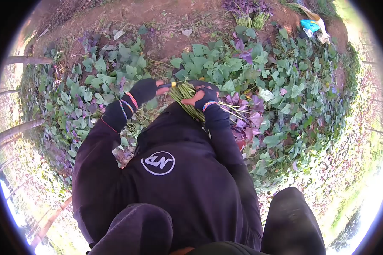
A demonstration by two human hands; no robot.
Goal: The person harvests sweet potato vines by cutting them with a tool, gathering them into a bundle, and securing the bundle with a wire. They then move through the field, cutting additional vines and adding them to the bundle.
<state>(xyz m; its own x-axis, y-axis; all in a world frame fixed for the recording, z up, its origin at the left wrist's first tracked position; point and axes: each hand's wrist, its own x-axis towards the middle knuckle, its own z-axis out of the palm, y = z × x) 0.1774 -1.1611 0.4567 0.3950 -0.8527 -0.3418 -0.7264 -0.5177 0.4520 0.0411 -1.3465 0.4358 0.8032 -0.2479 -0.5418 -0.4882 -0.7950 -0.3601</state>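
A thick bundle of green stems [183, 96] lies across the dark-clothed lap. My right hand [203, 97], in a dark fingerless covering, is closed round the bundle with the thumb over the stems. Purple leaves [250, 120] spread to the right of this hand on thin stalks. My left hand [148, 91], with coloured bands at the wrist, grips a small dark tool with a yellow part [173, 84]. The tool's tip is beside the left end of the bundle, and its blade, if any, cannot be made out.
Low green and purple leafy vines [293, 89] surround the lap. Bundles of purple-leaved stems [251, 19] lie on bare soil [170, 29] at the top. A blue and pale bag [311, 26] is at the upper right. Wooden poles [19, 131] stand at the left edge.
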